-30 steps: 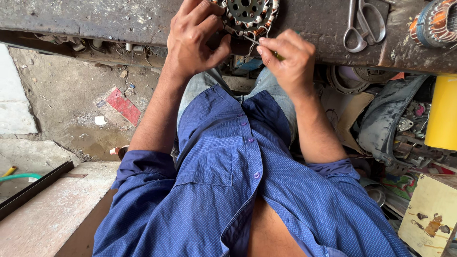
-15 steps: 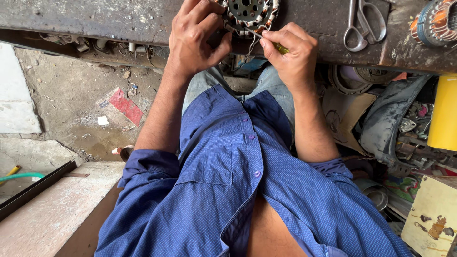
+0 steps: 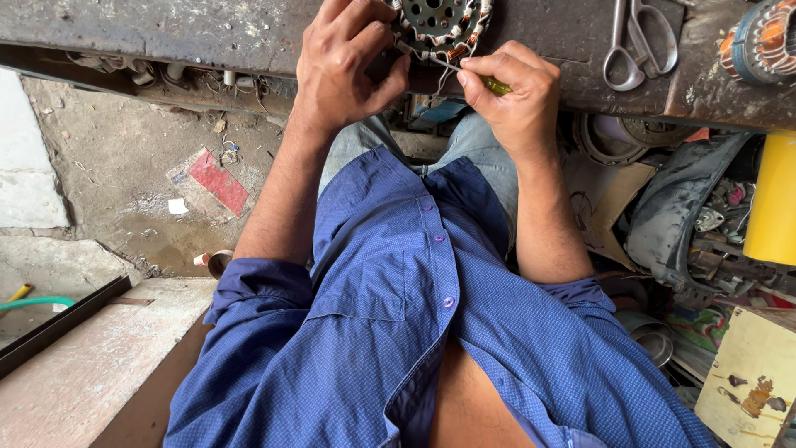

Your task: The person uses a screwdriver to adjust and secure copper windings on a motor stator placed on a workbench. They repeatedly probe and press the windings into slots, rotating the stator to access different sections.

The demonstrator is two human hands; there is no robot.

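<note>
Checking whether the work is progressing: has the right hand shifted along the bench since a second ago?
Yes. The right hand has moved up toward the wound motor stator, away from the scissors.

The counter (image 3: 207,33) was a beat-up dark slab, grimy and scratched, running along the top of the view. A round motor stator (image 3: 439,21) wound with copper wire sat on it near the edge, partly cut off by the frame. Off to the right lay a pair of metal scissors (image 3: 634,41), flat with the handles toward the person. Further right, at the corner, sat another wound coil (image 3: 767,41) with orange and blue on it, well apart from the stator.
</note>
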